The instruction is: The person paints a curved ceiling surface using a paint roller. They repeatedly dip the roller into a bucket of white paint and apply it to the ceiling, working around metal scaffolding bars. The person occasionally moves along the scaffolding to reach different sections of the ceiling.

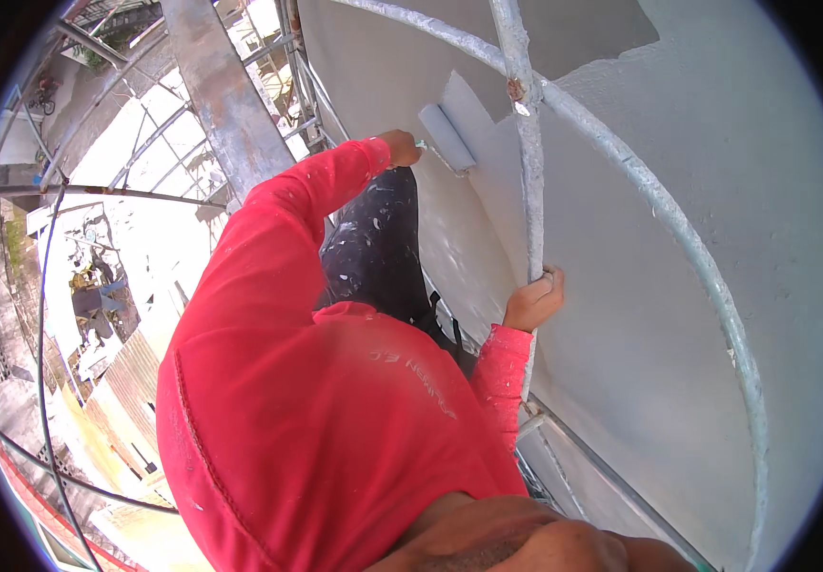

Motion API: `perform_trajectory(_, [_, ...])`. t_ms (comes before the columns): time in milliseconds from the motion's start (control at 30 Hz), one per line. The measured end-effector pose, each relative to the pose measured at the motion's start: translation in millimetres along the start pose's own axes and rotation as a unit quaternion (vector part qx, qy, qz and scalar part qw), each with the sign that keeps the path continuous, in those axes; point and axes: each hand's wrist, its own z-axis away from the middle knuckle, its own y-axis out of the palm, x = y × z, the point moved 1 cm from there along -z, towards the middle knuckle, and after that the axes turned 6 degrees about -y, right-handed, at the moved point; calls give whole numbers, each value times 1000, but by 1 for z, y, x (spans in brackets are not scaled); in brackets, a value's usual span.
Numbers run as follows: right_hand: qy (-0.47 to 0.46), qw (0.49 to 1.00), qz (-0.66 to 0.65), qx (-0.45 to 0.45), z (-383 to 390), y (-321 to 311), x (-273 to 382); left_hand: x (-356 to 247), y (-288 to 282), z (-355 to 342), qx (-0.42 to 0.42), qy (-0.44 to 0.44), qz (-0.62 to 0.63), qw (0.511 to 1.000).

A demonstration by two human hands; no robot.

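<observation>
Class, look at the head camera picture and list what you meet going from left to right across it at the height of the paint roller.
Scaffold pole → left hand gripping the roller handle → paint roller against the wall → upright scaffold tube → curved tube → freshly painted white wall.

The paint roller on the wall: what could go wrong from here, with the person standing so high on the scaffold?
1. The left hand reaches far out with the paint roller. Leaning this way could upset balance, and the ground is far below.
2. Only the right hand holds the upright scaffold pipe. The pipe is paint-spattered, so the hold might slip.
3. The roller touches the wall near the pipe; a stroke may knock against it.
</observation>
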Motion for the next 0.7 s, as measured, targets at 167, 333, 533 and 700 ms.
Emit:
perform_trajectory(167, [-2,1000,-22,-4,3,-1,1,8,-32,52,-56,51,70,995])
perform_trajectory(333, [-12,1000,-24,3,2,-2,1,1,-68,110,-184,159,103,964])
perform_trajectory(533, [-10,1000,-24,16,-2,-5,9,-28,-82,119,-343,249,180,888])
perform_trajectory(700, [-23,999,-22,11,-3,-5,6,-64,-96,93,-353,301,256,848])
